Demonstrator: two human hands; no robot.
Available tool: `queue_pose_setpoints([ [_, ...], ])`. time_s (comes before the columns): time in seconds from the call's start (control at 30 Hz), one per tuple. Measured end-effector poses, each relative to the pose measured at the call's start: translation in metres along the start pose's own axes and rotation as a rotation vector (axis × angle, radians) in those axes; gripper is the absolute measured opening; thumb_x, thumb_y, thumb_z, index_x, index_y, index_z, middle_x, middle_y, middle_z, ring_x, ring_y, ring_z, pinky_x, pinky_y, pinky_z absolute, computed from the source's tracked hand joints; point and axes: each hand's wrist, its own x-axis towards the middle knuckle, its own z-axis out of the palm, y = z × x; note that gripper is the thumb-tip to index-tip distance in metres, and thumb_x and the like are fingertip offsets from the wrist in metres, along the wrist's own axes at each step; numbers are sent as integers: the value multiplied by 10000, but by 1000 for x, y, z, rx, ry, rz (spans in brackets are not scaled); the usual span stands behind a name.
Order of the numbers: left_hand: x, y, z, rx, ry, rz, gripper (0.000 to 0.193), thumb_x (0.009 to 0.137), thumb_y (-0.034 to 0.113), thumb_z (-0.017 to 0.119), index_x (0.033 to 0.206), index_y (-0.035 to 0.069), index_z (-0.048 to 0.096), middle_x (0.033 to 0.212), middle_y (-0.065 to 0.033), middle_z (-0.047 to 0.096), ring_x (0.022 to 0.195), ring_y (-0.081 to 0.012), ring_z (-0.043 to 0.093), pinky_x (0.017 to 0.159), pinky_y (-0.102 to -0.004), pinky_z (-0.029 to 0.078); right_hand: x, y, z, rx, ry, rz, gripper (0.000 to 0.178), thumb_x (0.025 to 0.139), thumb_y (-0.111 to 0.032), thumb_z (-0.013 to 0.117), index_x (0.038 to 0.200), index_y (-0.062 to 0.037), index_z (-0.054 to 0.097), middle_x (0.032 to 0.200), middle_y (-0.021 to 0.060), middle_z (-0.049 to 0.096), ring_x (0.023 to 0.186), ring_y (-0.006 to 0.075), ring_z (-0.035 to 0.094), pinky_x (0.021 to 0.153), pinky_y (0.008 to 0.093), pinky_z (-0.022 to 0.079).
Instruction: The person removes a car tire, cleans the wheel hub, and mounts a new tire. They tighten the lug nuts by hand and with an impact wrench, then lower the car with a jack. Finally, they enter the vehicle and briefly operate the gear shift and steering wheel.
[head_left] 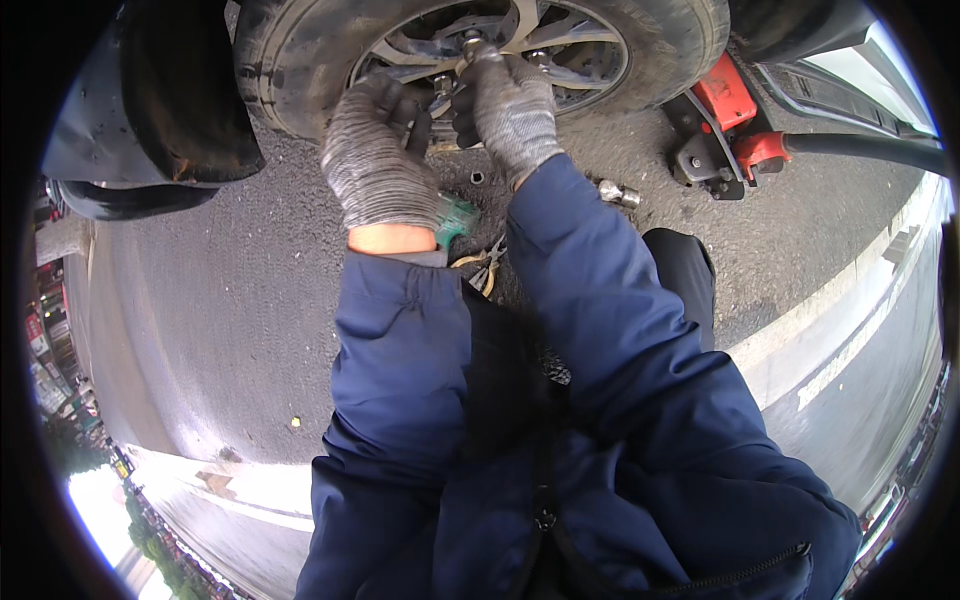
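Observation:
A car wheel (588,60) with a dark tyre (290,75) and silver spokes is at the top of the view. My right hand (512,108), in a grey knit glove with dark fingertips, reaches to the hub, its thumb and forefinger pinching a lug nut (472,38). Lower left of it, my left hand (378,155), gloved alike, is at the rim with its fingers curled; whatever they may hold is hidden. Between the hands, another lug nut (442,85) shows at the wheel.
A red floor jack (725,92) with a black handle (865,150) stands right of the wheel. On the asphalt lie a green tool (456,218), yellow-handled pliers (485,270), a small socket (477,178) and a chrome metal piece (619,193). Dark bodywork (185,95) hangs at upper left.

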Motion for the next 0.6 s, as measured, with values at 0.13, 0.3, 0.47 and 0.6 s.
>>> queue_pose_setpoints([
  [0.13,3,19,-27,-35,-125,23,221,862,238,592,982,52,595,908,-85,613,821,-196,589,795,-383,497,-10,-6,-8,379,-140,184,355,955,-328,453,903,6,560,629,107,592,460,177,553,389,309,470],
  [0.3,39,17,-117,341,-337,212,269,836,315,656,957,76,635,944,-76,652,860,-210,623,830,-414,511,-32,21,-67,107,-314,196,353,941,-329,511,1016,10,577,724,93,623,511,151,578,430,289,487],
  [0.47,96,-102,-198,1469,-134,78,308,826,243,661,1040,24,629,812,-77,646,681,-163,605,630,-284,506,-62,90,-128,-8,-258,538,361,901,-263,580,1097,40,566,764,90,624,580,158,586,486,287,485],
  [0.6,110,-176,-220,1918,-95,-272,782,775,383,696,1375,14,356,1298,-210,516,1217,-320,492,978,-356,430,-93,130,-160,-212,-379,524,335,894,-220,579,1096,47,582,849,114,641,700,177,607,626,302,509],
])
